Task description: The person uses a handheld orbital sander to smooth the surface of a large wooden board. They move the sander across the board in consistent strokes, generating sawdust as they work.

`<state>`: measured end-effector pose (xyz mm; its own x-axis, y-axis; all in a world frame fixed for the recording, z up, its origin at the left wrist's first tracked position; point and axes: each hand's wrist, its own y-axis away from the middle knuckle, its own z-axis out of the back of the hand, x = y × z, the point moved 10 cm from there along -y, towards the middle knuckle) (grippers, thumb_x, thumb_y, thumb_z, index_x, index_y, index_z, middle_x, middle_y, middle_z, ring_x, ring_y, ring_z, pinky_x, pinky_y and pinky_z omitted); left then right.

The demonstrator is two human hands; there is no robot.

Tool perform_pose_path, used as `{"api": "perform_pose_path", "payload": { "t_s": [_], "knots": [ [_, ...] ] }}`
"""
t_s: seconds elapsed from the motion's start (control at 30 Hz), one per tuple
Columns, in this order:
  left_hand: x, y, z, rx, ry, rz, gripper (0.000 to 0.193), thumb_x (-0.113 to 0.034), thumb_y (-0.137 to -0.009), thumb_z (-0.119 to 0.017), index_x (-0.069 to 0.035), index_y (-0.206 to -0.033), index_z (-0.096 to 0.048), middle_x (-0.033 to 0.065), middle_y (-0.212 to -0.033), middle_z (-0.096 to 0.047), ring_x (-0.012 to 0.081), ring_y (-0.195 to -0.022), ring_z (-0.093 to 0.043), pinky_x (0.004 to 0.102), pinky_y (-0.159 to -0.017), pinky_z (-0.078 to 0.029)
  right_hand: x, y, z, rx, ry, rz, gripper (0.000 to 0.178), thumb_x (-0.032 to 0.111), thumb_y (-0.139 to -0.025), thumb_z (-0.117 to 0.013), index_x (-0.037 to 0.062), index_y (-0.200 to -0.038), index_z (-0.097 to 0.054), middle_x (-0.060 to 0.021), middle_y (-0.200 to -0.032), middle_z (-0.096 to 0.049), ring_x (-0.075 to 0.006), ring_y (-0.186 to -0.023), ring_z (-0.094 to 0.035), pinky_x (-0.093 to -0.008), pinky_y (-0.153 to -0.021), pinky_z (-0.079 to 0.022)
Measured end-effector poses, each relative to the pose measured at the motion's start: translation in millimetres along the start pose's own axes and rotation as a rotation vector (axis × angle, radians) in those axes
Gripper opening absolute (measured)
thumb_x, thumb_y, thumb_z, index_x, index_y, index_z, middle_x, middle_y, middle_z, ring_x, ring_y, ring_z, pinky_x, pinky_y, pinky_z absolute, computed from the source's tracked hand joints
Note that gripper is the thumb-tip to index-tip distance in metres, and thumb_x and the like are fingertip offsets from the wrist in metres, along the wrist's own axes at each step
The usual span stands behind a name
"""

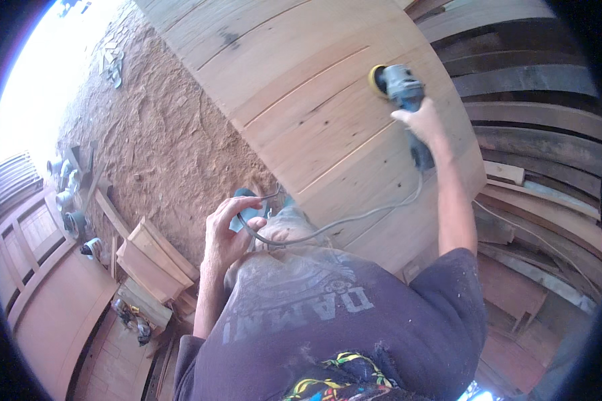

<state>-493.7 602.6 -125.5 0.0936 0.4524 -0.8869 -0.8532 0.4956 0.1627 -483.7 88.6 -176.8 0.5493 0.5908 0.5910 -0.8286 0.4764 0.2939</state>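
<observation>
My right hand (423, 123) is wrapped round the body of a blue and grey angle grinder (403, 81) with a yellow-edged disc (378, 81). It is over the far right part of a broad wooden panel (294, 93) with long grooves and dark knots. I cannot tell whether the disc touches the wood. From the grinder's rear a grey power cord (368, 215) runs across the panel to my left hand (231, 220). That hand is in front of my body at the panel's near left side, its fingers curled round the cord.
Long boards (528, 80) are stacked along the right. Sawdust-covered ground (160, 127) lies left of the panel. At the lower left are cut wood pieces (155, 257), several cans (75, 222), a framed wooden door (60, 294) and a small tool (137, 324).
</observation>
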Motion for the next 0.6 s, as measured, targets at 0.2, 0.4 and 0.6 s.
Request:
{"api": "perform_pose_path", "payload": {
  "t_s": [0.2, 0.4, 0.6],
  "knots": [
    [24, -1, 30, 0.02, 0.028, 0.005, 0.042, -0.027, -0.088, -0.093, -0.007, -0.123, -0.08, 0.0113, -0.113, -0.083, 0.031, -0.109, -0.079, 0.0428, -0.097, -0.061, 156, 117, -158, 0.333, 0.248, 0.164, 0.055, 0.024, -0.081, -0.088, 0.0021, -0.126, -0.066, -0.03, -0.108, -0.08, -0.0506, -0.105, -0.078, -0.0576, -0.094, -0.063],
    [36, -11, 53, 0.006, 0.011, -0.009, 0.046, -0.03, -0.087, -0.094, -0.004, -0.123, -0.08, 0.0133, -0.112, -0.083, 0.0312, -0.111, -0.079, 0.0431, -0.098, -0.061, 143, 87, -127, 0.298, 0.317, 0.127, 0.055, 0.024, -0.081, -0.087, 0.0053, -0.127, -0.062, -0.0294, -0.107, -0.08, -0.0509, -0.109, -0.077, -0.0594, -0.096, -0.062],
    [19, -37, 31, 0.04, 0.028, -0.021, 0.045, -0.025, -0.085, -0.095, -0.005, -0.122, -0.08, 0.0124, -0.112, -0.084, 0.0324, -0.111, -0.079, 0.0442, -0.099, -0.062, 66, 23, -49, 0.065, 0.234, 0.044, 0.061, 0.025, -0.074, -0.088, 0.0035, -0.129, -0.072, -0.0263, -0.113, -0.082, -0.0444, -0.111, -0.079, -0.0522, -0.097, -0.064]
  ]
}}
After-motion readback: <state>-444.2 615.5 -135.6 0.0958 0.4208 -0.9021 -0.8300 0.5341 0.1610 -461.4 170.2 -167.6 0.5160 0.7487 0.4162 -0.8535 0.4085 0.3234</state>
